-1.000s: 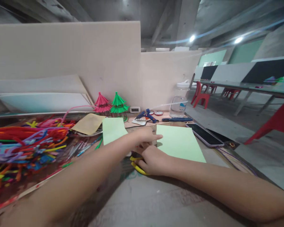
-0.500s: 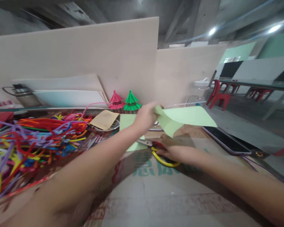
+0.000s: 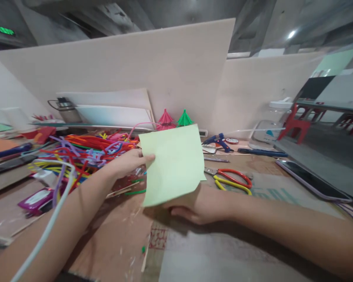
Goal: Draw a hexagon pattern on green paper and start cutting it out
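A pale green sheet of paper (image 3: 173, 162) is held up over the desk. My left hand (image 3: 126, 162) pinches its left edge between thumb and fingers. My right hand (image 3: 198, 203) is under the sheet's lower edge, its fingers mostly hidden behind the paper and curled close to it. Red-handled scissors (image 3: 233, 175) and yellow-handled scissors (image 3: 232, 186) lie on the desk just right of the sheet, untouched.
A heap of coloured pipe cleaners (image 3: 82, 150) fills the left of the desk. Small red (image 3: 165, 118) and green (image 3: 184, 118) paper trees stand by the back board. A blue glue gun (image 3: 217, 140), a water jug (image 3: 272, 121) and a phone (image 3: 313, 181) lie to the right.
My left hand has carried the green sheet from the right toward the left and nearer. My right hand left the yellow scissors and came under the sheet. The view swung left.
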`<action>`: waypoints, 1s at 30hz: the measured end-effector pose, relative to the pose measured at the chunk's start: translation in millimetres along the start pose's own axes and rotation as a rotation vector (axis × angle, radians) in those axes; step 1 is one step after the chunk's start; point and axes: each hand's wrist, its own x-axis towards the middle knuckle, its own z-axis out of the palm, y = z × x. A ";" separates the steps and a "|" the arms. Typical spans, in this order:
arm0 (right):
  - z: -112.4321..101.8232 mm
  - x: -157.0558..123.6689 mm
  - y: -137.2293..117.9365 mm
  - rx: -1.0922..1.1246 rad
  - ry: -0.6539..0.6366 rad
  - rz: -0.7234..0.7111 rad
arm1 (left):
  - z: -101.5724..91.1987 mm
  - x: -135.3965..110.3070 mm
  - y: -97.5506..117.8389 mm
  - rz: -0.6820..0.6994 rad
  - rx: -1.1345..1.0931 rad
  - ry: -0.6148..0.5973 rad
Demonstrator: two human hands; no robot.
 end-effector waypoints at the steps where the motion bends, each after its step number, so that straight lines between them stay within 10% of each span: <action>1: 7.3 9.5 -4.9 0.016 -0.014 -0.045 | -2.9 -2.4 -0.5 -0.018 -0.029 -0.024; 7: 34.2 31.6 -9.7 0.051 -0.012 -0.064 | -25.7 -6.4 -6.0 -0.082 -0.260 -0.011; 19: 19.7 34.8 -4.6 0.147 0.016 0.016 | -45.3 -17.7 -14.0 -0.082 -0.445 0.004; 30: -2.1 31.5 -9.2 0.404 0.261 0.020 | -66.2 -23.8 -12.5 -0.148 -0.148 -0.150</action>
